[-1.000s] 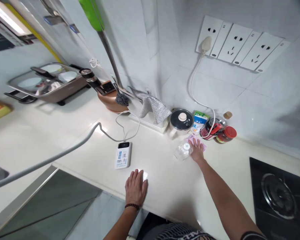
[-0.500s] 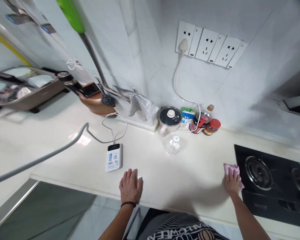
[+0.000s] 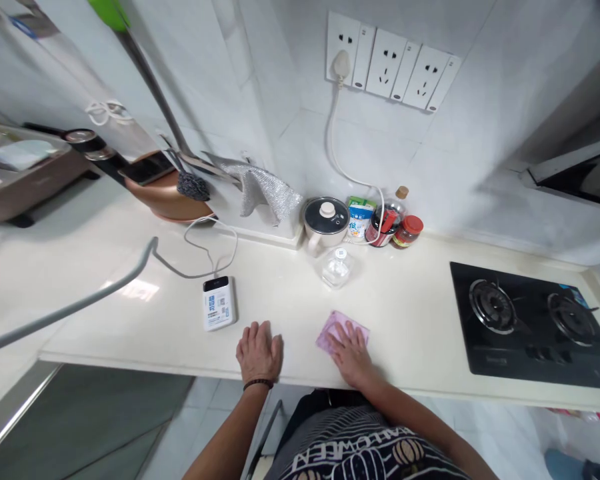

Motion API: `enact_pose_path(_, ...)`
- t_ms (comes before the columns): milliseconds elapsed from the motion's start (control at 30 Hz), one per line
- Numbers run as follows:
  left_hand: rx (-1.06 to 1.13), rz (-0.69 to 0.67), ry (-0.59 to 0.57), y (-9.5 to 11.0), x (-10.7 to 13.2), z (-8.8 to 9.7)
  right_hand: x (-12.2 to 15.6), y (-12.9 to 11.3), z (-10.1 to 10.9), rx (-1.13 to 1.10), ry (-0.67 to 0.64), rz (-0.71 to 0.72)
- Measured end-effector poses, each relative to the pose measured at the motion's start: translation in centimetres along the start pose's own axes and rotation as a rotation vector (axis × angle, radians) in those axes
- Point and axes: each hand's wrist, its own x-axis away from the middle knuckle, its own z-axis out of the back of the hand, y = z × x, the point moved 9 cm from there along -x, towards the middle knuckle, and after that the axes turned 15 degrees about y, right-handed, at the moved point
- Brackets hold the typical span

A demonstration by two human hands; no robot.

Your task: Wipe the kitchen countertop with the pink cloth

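Note:
My right hand (image 3: pixel 351 353) lies flat with spread fingers on a pink cloth (image 3: pixel 335 319), pressing it against the white countertop (image 3: pixel 405 320). Part of the cloth is hidden beneath the palm and fingers. Near the front edge, my left hand (image 3: pixel 259 353) rests palm down on the bare counter, fingers stretched out, holding nothing. A white power bank (image 3: pixel 219 308) with a cable plugged in lies to its left. Beyond both hands stands a small clear container (image 3: pixel 337 268) with a white mark on top.
Along the wall are a small lidded electric pot (image 3: pixel 326 223), a seasoning bag (image 3: pixel 360 219) and a red-capped jar (image 3: pixel 407 232). A black gas stove (image 3: pixel 520 333) is at the right. A grey cable holder arm (image 3: pixel 105 291) crosses the left side; sockets (image 3: pixel 387 63) line the wall.
My right hand has slid left across the counter with the pink cloth, from beside the stove to nearer my left hand. The left hand stays put; the view has shifted to the right.

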Motion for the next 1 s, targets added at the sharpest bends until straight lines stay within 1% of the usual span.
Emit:
enact_pose_path(33,0.006,0.0,0.0,0.0,0.0,0.1,0.6,-0.8,0.0,-0.019,-0.003,0.049)
enact_pose_path(67,0.011,0.001,0.001,0.1,0.0,0.1,1.3,-0.8,0.1,-0.027,-0.005,0.065)
enact_pose_path(100,0.016,0.002,0.002,0.1,0.0,0.2,2.1,0.1,0.2,-0.021,-0.006,0.05)
enact_pose_path(133,0.018,0.002,0.003,0.2,0.0,0.2,3.1,1.7,0.4,-0.001,-0.006,0.005)
enact_pose_path(167,0.019,0.003,0.003,0.2,0.0,0.2,4.3,3.9,0.6,0.033,0.002,-0.066)
enact_pose_path(233,0.018,0.0,0.001,0.4,0.0,0.3,7.5,9.3,1.5,0.133,0.05,-0.253)
enact_pose_path(333,0.021,-0.012,-0.005,0.6,-0.1,0.4,14.0,17.7,4.1,0.278,0.182,-0.583)
enact_pose_path(400,0.019,-0.017,-0.015,0.8,-0.1,0.4,18.5,22.4,5.9,0.326,0.272,-0.82)
enact_pose_path(467,0.011,-0.014,-0.026,0.8,-0.1,0.4,22.0,25.7,7.1,0.33,0.338,-1.023)
enact_pose_path(500,0.007,-0.012,-0.029,0.8,-0.1,0.4,23.0,26.7,7.5,0.326,0.363,-1.097)
enact_pose_path(533,0.004,-0.01,-0.027,0.8,-0.1,0.5,23.5,27.3,7.6,0.321,0.38,-1.152)
enact_pose_path(567,0.003,-0.009,-0.021,0.9,-0.1,0.5,23.4,27.4,7.6,0.319,0.388,-1.182)
enact_pose_path(600,0.004,-0.01,-0.014,0.9,-0.1,0.6,22.7,26.9,7.4,0.321,0.385,-1.182)
enact_pose_path(633,0.006,-0.012,-0.008,0.9,-0.1,0.6,21.4,26.0,7.0,0.326,0.371,-1.151)
enact_pose_path(667,0.008,-0.014,-0.005,0.9,-0.1,0.6,19.7,24.7,6.4,0.33,0.346,-1.085)
enact_pose_path(733,0.007,-0.011,-0.009,0.7,-0.2,0.5,15.5,20.8,4.6,0.319,0.269,-0.871)
enact_pose_path(800,0.005,-0.007,-0.014,0.4,-0.2,0.3,11.5,16.3,2.5,0.266,0.187,-0.613)
enact_pose_path(867,0.003,-0.006,-0.013,0.1,-0.3,0.1,8.4,12.4,0.8,0.178,0.122,-0.372)
enact_pose_path(900,0.0,-0.006,-0.011,0.0,-0.3,0.1,7.2,11.0,0.4,0.136,0.098,-0.275)
enact_pose_path(933,-0.004,-0.007,-0.009,-0.1,-0.3,0.0,6.1,10.3,0.3,0.105,0.08,-0.203)
enact_pose_path(967,-0.009,-0.008,-0.006,-0.2,-0.3,0.0,5.2,10.4,0.4,0.091,0.071,-0.161)
enact_pose_path(1000,-0.013,-0.011,-0.002,-0.2,-0.3,0.0,4.3,11.1,0.9,0.095,0.069,-0.153)
